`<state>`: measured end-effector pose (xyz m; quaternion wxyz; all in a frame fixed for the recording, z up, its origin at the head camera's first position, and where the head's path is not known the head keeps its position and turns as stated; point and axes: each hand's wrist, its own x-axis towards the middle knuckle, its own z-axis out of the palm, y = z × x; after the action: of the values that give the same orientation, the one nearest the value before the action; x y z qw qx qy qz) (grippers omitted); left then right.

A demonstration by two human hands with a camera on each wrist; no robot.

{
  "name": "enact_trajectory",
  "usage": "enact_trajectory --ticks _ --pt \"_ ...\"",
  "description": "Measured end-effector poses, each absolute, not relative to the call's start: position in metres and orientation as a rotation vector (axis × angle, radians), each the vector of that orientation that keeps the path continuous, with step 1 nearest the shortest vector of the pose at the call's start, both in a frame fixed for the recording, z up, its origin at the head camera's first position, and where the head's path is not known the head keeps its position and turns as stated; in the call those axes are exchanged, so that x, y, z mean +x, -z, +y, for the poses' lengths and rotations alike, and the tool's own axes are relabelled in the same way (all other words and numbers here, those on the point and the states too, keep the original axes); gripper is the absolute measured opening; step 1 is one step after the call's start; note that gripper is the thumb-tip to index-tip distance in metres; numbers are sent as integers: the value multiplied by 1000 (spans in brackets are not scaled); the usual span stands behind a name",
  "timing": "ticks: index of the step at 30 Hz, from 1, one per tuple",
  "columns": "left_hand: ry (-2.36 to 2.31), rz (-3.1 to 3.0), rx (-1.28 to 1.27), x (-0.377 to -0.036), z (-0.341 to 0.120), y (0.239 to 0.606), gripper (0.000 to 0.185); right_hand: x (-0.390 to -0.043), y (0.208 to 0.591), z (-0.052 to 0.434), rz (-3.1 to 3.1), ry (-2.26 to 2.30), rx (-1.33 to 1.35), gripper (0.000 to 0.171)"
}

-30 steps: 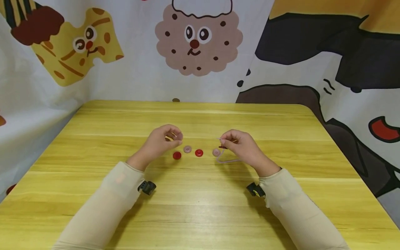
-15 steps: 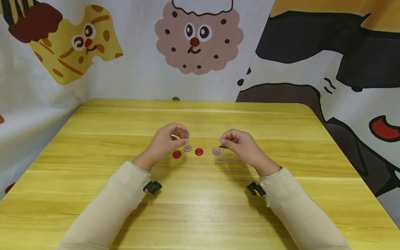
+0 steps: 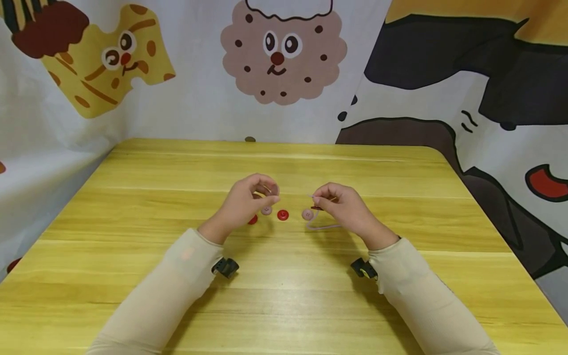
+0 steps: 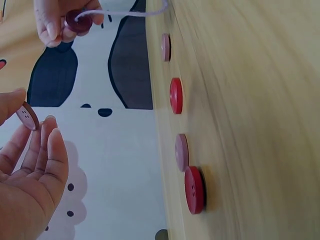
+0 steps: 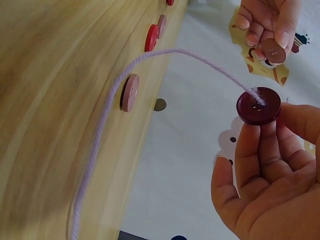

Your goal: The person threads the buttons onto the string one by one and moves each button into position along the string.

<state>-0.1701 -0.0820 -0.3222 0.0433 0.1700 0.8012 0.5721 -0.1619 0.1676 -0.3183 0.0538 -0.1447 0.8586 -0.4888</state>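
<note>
On the yellow wooden table [image 3: 284, 305], centre: four buttons in a row, listed left to right in the head view. Red button [image 3: 253, 220], partly hidden behind the left hand; pale pink button [image 3: 266, 210]; second red button [image 3: 282, 215]; second pale pink button [image 3: 307, 214], just beside the right hand.

Left hand [image 3: 246, 202]: raised above the row, thumb and fingertips pinching a mauve button [image 4: 27, 116] by its edge; remaining fingers loosely curled.

Right hand [image 3: 343, 207]: raised above the table, thumb and fingers pinching a dark maroon button [image 5: 258, 105]. A lilac cord [image 5: 150, 65] passes through a hole of this button, arcs down to the table and lies along its surface near the second pale pink button.

Hands apart, not touching. Beige sleeves on both arms. Cartoon-printed cloth [image 3: 284, 64] hangs behind and beside the table.
</note>
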Motion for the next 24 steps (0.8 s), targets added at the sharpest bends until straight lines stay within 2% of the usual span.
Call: enact_trajectory --ticks 24 --pt "-1768 2449 586 -164 -60 321 25 -162 317 164 2593 1504 -472 15"
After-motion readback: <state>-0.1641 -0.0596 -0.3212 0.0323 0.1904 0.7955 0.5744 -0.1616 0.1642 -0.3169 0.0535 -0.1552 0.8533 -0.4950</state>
